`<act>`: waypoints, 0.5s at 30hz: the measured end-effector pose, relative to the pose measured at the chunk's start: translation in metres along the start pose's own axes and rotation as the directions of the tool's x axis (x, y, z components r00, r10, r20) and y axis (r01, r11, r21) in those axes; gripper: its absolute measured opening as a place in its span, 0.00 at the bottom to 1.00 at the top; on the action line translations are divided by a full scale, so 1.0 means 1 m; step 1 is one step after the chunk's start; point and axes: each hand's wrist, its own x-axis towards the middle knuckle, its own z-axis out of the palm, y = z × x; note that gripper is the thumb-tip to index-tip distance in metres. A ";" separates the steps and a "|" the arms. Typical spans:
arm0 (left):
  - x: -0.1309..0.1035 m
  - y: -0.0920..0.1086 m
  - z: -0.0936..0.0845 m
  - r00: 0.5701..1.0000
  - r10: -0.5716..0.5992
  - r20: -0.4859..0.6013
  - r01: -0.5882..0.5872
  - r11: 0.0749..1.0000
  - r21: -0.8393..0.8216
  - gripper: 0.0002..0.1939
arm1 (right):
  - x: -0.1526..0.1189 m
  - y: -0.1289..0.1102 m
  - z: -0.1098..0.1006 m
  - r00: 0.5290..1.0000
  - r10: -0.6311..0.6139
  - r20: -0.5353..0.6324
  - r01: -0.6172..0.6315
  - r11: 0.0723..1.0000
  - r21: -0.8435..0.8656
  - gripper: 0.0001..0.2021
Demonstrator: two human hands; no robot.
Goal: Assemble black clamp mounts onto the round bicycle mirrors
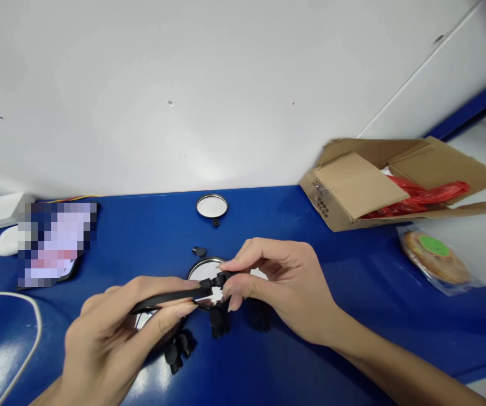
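Note:
My left hand (128, 332) is closed on a black-rimmed piece (170, 296), which looks like a round mirror seen nearly edge-on. My right hand (276, 282) pinches a small black plastic joint (222, 278) against the stem at its end; the fingers cover part of the joint. Beneath them a round mirror (202, 268) lies on the blue table, partly hidden. Farther back, another round mirror (211, 206) lies face up. A loose black joint (199, 251) sits between the two mirrors, and more black joints (174, 356) lie near my left hand.
On the right stand an open cardboard box (331, 197) with a red plastic bag (424, 194) and a wrapped round item (437, 256) with a green label. A phone (58, 242), a white mouse (8, 241) and a white cable (37, 321) are at left. A white wall (226, 113) rises behind.

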 end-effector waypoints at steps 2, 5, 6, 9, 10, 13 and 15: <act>0.000 0.002 0.001 1.000 0.000 -0.011 0.000 1.000 0.002 0.12 | 0.000 0.000 0.001 1.000 -0.004 -0.002 0.004 1.000 -0.015 0.09; 0.002 0.006 0.001 1.000 -0.022 0.022 0.022 1.000 -0.017 0.13 | 0.000 0.000 0.002 1.000 0.029 -0.012 -0.029 0.998 -0.059 0.11; 0.003 0.007 0.002 0.999 -0.038 0.029 0.038 0.999 -0.025 0.12 | 0.000 0.000 0.003 0.999 0.041 -0.017 -0.042 0.997 -0.067 0.11; 0.006 0.008 0.002 0.996 -0.091 0.016 0.091 0.995 -0.047 0.08 | 0.000 -0.001 0.002 0.997 0.071 -0.016 -0.072 0.993 -0.092 0.11; 0.006 0.008 0.002 0.993 -0.116 0.015 0.117 0.992 -0.054 0.06 | 0.000 -0.002 0.002 0.997 0.074 -0.011 -0.075 0.990 -0.118 0.10; 0.008 0.010 0.002 0.975 -0.220 0.045 0.223 0.970 -0.098 0.07 | 0.000 -0.005 -0.001 0.999 0.028 0.026 -0.020 0.962 -0.274 0.07; 0.011 0.013 0.002 0.945 -0.324 0.056 0.328 0.934 -0.142 0.12 | 0.001 -0.006 -0.004 0.996 -0.058 0.068 0.081 0.914 -0.398 0.07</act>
